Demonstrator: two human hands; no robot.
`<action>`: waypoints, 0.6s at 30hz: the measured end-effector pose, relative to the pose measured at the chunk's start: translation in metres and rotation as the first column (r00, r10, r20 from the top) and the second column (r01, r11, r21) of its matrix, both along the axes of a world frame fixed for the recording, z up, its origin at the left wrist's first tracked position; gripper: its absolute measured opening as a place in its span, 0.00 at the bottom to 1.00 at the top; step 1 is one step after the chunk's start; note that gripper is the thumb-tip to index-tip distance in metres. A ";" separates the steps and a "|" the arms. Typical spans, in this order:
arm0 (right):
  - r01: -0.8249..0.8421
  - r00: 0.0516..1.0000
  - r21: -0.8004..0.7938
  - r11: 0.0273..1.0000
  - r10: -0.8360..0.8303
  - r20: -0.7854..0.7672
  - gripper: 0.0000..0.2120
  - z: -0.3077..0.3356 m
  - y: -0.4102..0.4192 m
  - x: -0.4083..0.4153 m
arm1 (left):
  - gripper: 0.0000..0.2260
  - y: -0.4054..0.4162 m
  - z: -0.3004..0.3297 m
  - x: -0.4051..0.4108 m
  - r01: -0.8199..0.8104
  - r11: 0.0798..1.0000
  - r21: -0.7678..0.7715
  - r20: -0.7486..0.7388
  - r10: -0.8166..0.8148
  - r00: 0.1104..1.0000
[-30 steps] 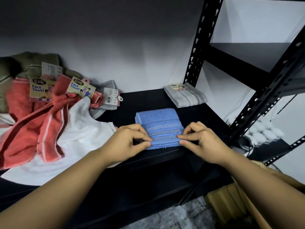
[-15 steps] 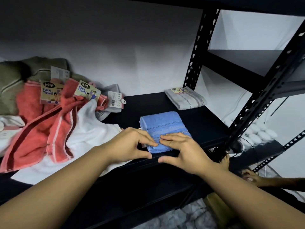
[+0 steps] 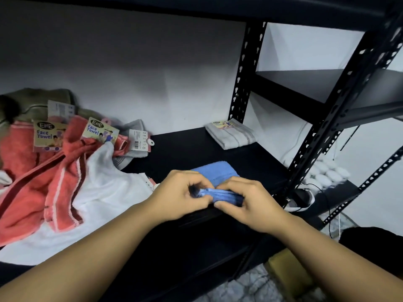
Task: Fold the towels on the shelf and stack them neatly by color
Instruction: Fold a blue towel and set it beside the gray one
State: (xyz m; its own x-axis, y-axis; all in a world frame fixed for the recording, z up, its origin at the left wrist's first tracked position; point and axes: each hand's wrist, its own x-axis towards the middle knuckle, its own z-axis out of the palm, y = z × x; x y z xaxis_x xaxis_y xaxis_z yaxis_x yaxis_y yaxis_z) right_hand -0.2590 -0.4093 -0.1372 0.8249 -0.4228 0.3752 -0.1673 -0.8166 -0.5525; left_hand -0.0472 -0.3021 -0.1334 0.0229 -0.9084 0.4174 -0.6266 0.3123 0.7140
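1. At the far left of the black metal shelf board (image 3: pixel 185 149), an olive-green terry towel (image 3: pixel 32 101) is seen bunched against the white wall.
2. In front of it, crumpled coral-red terry towels (image 3: pixel 39 182) with dark and white stripes are heaped; two cardboard "Face Towel" tags (image 3: pixel 46 136) are attached to them.
3. A loose white terry towel (image 3: pixel 98 192) is spread beneath and beside the red heap, reaching the shelf's front edge.
4. Behind it, a crumpled grey towel (image 3: pixel 135 136) with a white barcode tag (image 3: pixel 139 139) is partly hidden by the red and white fabric.
5. The left hand (image 3: pixel 181 197) is held at the shelf's front edge, its thumb and fingers pinched on the near left corner of the folded blue terry towel (image 3: pixel 218 171).
6. That blue towel lies on the shelf at front centre; its near edge is lifted and covered by both hands.
7. The right hand (image 3: pixel 248 201) touches the left, with fingers curled and pinched on the same near edge.
8. At the back right, a folded grey striped towel (image 3: pixel 231 135) with a paper label is set, well apart from the blue one.
9. Black perforated steel uprights (image 3: pixel 246 70) stand at the right.
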 end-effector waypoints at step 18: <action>0.221 0.829 0.460 0.860 -0.414 0.376 0.04 0.046 -0.036 0.011 | 0.12 -0.045 0.047 0.001 -0.156 0.980 0.120 -0.462 0.194 0.865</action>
